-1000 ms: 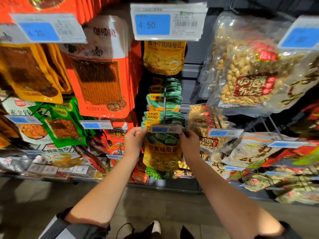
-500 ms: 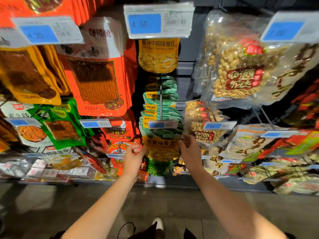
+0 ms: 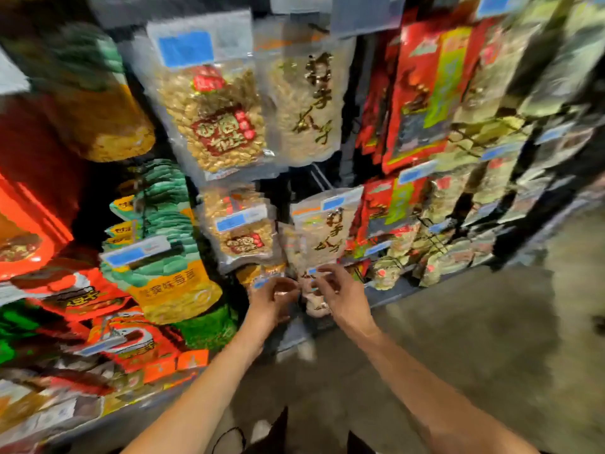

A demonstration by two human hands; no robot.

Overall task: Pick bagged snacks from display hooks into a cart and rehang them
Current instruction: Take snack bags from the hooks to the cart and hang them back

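Whole frame motion-blurred; hands' (image 3: 304, 298) grip on low bags (image 3: 312, 299) unclear.

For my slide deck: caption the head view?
Both hands reach toward a low-hanging clear snack bag on a blurred display rack.

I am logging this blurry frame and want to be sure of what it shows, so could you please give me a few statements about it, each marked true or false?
1. Both hands are raised together in front of the low hooks. True: the left hand and the right hand sit side by side there.
2. The yellow and green bag hangs to the left of the hands. True.
3. The left hand grips that yellow and green bag. False: it is apart from it, at a small clear packet between the hands.
4. A clear bag of peanuts with a red label hangs above the hands. True.
5. The bags on the far right of the rack are orange cartons. False: they are red and green bags and pale ones.
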